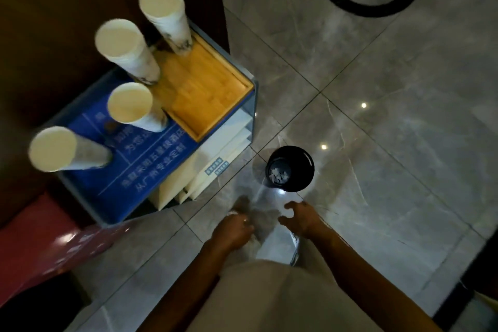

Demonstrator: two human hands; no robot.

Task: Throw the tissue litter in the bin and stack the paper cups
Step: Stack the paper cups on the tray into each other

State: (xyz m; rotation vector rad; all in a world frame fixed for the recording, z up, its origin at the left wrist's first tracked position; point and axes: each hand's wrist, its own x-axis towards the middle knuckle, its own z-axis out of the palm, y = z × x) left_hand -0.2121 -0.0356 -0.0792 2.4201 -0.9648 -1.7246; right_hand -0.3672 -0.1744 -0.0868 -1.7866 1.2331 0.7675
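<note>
Several tall stacks of white paper cups (130,104) stand upright on a small stand with a blue printed top (151,170) at the left. On the tiled floor to the right of the stand sits a round black bin (301,170) with white tissue scraps (279,175) at its bottom. My left hand (233,232) hangs low in front of the bin with its fingers curled under, blurred, so its contents are unclear. My right hand (299,217) is beside it, nearer the bin, fingers spread and empty. Both hands are above the floor, well apart from the cups.
A shallow wooden tray (210,89) lies on the stand's right half, with white paper packs (215,159) on the shelves below. A glossy red seat (40,245) is at the lower left. A black-edged frame (372,7) lies on the floor at the top right.
</note>
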